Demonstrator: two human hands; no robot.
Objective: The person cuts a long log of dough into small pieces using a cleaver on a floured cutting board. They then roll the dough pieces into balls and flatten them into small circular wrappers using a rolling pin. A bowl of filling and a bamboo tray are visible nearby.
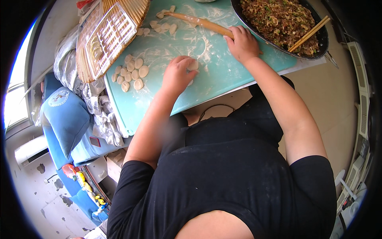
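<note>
My left hand (177, 75) is over the floured turquoise board (151, 105), its thumb and fingers closed on a pale dough round (193, 65). My right hand (243, 43) is wrapped round a wooden rolling pin (203, 23), which lies slanted across the board's far side. Left of my left hand lies a cluster of small flattened dough pieces (135, 75). Farther back are several uncut-looking lumps of dough (164, 27), near the pin's far tip. Part of the dough round is hidden by my left fingers.
At the far right stands a dark pan (235, 4) full of chopped filling (278, 26), with chopsticks (309, 34) across its rim. A woven tray (85, 65) bearing a clear plastic tray (113, 40) overhangs the board's far left. A blue cushion (65, 115) lies beyond, at left.
</note>
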